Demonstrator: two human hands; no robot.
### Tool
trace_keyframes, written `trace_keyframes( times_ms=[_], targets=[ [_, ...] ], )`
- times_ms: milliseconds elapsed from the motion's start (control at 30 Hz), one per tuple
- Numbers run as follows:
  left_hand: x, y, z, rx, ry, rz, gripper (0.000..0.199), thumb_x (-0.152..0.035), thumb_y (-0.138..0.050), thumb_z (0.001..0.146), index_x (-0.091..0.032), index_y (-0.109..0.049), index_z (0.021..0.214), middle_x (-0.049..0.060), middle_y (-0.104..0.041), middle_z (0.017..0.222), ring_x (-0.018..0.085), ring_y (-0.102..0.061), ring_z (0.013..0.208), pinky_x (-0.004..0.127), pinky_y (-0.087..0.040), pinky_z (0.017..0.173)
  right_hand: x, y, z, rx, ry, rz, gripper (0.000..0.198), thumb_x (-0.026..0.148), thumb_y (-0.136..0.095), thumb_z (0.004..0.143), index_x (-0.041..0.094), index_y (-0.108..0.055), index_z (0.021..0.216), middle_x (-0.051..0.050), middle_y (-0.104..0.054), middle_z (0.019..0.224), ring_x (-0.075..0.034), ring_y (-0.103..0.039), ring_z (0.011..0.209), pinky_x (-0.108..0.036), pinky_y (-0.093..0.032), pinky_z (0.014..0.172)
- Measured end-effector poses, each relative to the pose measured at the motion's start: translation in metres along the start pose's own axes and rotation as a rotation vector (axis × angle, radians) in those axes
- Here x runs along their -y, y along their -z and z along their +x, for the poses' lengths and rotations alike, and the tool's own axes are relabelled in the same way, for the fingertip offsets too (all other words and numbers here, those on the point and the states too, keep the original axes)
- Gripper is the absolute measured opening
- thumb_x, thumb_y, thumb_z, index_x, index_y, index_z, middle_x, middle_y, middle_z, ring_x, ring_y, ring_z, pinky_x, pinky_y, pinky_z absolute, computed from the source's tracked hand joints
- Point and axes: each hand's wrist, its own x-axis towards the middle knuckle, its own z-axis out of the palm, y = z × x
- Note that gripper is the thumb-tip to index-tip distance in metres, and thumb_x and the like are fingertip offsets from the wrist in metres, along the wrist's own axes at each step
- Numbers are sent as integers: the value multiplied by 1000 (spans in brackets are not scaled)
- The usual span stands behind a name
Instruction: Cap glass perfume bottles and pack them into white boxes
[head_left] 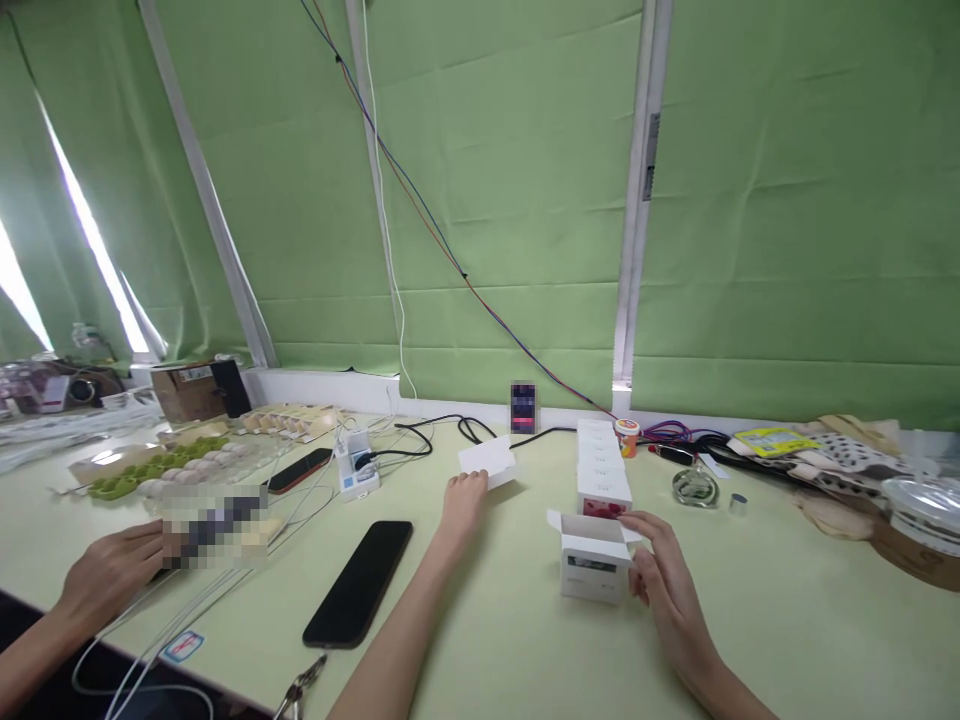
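My left hand (465, 500) is closed on the near edge of a white folded card-like piece (486, 458), just above or on the table; its fingertips are hidden. A small white carton (591, 575) stands upright with its top flaps spread, in front of my right side. At its right side is my right hand (666, 585), with the index finger on the flap and the other fingers bent against the wall. Right behind the carton, a row of similar white boxes (602, 470) runs away from me, the nearest with a red patterned front.
Left of my left arm lies a black phone (358, 585), with keys (300, 688) near the edge. A power adapter (355, 470), cables and egg trays (161, 470) are further left, beside another person's hand (112, 575). On the right are a tape roll (694, 488) and a plastic-lidded tub (922, 520).
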Motion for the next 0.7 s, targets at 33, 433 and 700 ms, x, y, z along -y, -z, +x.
trace_keyframes(
  times_ms=[33,433,700],
  targets=[
    [0,2,-1,-26,-2,-4,16,-1,-52,77,-16,-57,82,10,-68,73,27,-66,74,35,-46,69,-1,0,0,23,-14,12,32,41,-38,95,24,-57,115,-10,-49,123,-10,-52,53,-26,-47,43],
    [-67,74,-42,-917,-553,27,16,-5,-49,85,-15,-61,84,10,-72,89,21,-64,82,37,-41,77,5,4,-1,-125,116,191,33,46,-42,92,25,-50,116,-7,-47,106,-12,-48,58,-28,-40,49],
    [-137,71,-90,-838,-872,-18,11,-17,-53,81,-17,-62,74,9,-70,86,20,-60,79,37,-41,78,-1,10,-21,-105,-140,447,34,55,-59,80,24,-61,93,-2,-63,64,-21,-60,56,-31,-47,51]
  ],
)
